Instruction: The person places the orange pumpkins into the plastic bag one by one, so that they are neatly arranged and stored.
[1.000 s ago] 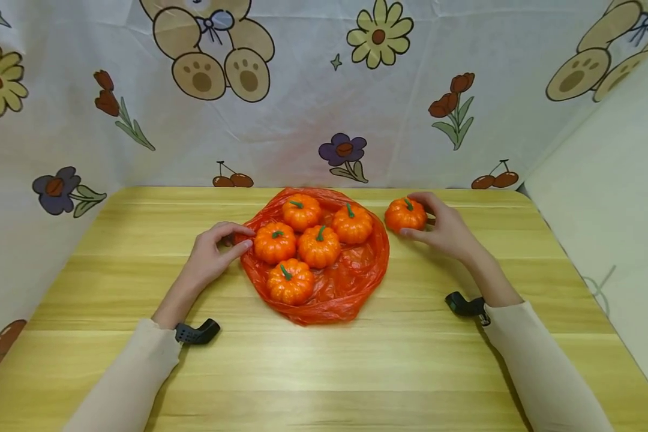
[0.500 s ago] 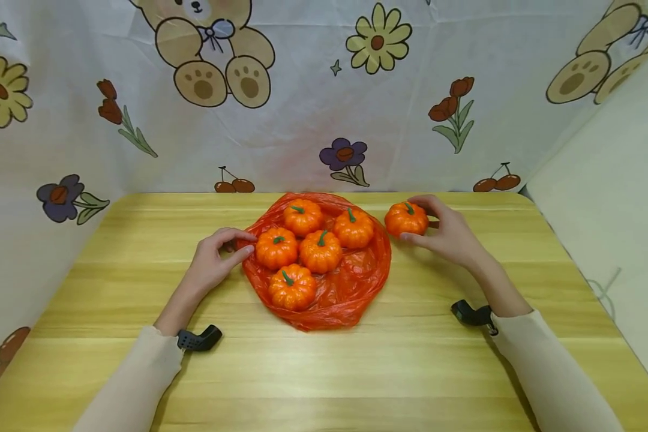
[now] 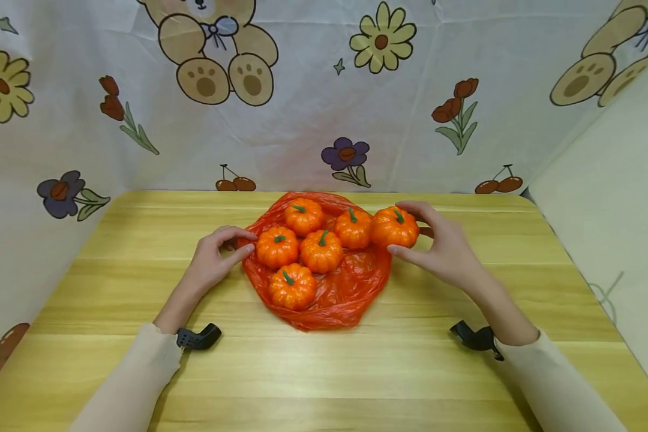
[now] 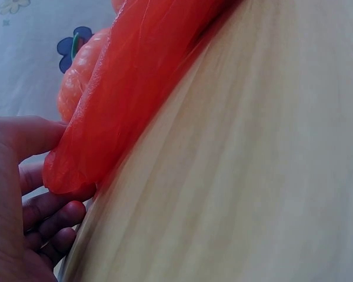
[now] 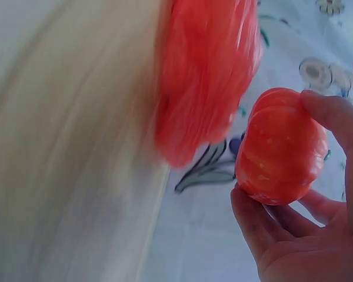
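Observation:
A red plastic bag [image 3: 351,300] lies spread on the table with its mouth open upward, several small orange pumpkins [image 3: 321,252] with green stems inside. At its left edge my left hand [image 3: 210,261] holds the rim, thumb on one side and fingers on the other, as the left wrist view shows [image 4: 35,194]. My right hand [image 3: 437,246] grips another pumpkin [image 3: 395,228] between thumb and fingers. That pumpkin overlaps the bag's right rim in the head view; the right wrist view shows the pumpkin [image 5: 282,147] raised off the table, beside the bag [image 5: 206,76].
The wooden table [image 3: 324,378] reaches back to a white cloth [image 3: 297,132] printed with bears and flowers. A pale wall panel [image 3: 615,210] stands along the right side. Each wrist wears a black camera [image 3: 198,337].
My right hand has lifted its pumpkin from the table and moved it left to the bag's right rim. My left hand stays at the bag's left edge.

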Demonstrator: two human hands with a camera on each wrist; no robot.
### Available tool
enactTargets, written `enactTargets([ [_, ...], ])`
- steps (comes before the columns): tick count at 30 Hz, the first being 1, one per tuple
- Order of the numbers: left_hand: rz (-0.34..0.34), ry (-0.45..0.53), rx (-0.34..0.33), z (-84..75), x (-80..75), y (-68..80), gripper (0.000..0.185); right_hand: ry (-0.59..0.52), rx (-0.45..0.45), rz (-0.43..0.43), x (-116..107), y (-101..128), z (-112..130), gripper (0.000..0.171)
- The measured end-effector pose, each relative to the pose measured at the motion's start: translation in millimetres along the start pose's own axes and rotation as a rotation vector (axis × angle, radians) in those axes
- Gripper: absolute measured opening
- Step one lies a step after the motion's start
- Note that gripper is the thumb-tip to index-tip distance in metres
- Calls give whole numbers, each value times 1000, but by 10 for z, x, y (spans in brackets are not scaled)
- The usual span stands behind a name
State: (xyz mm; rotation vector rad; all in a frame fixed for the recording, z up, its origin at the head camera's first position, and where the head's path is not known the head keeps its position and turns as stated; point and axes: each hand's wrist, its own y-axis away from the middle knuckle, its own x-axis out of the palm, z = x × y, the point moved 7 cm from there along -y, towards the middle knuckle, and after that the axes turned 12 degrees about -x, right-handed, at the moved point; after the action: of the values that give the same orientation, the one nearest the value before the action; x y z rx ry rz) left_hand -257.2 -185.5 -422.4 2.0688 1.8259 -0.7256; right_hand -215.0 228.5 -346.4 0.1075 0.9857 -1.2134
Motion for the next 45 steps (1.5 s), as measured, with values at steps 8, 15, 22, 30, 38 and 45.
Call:
enactTargets([
  [8,2,3,-1,-3,0,0,17,-42,-85,51,247,35,302,76],
  [15,2,-5,-7,8,-1,-1,17,-64,-108,118,450,107,451,77],
  [22,7,1,-12,3,-1,-3,18,-39,-124,174,553,153,494,77],
  [30,8,-9,-20,12,7,-9,18,-30,-96,255,673,194,465,78],
  [38,11,-6,-17,-3,17,-25,18,14,-53,335,759,241,431,78],
  [45,5,-8,-15,33,10,-21,18,32,-48,362,792,244,400,79],
])
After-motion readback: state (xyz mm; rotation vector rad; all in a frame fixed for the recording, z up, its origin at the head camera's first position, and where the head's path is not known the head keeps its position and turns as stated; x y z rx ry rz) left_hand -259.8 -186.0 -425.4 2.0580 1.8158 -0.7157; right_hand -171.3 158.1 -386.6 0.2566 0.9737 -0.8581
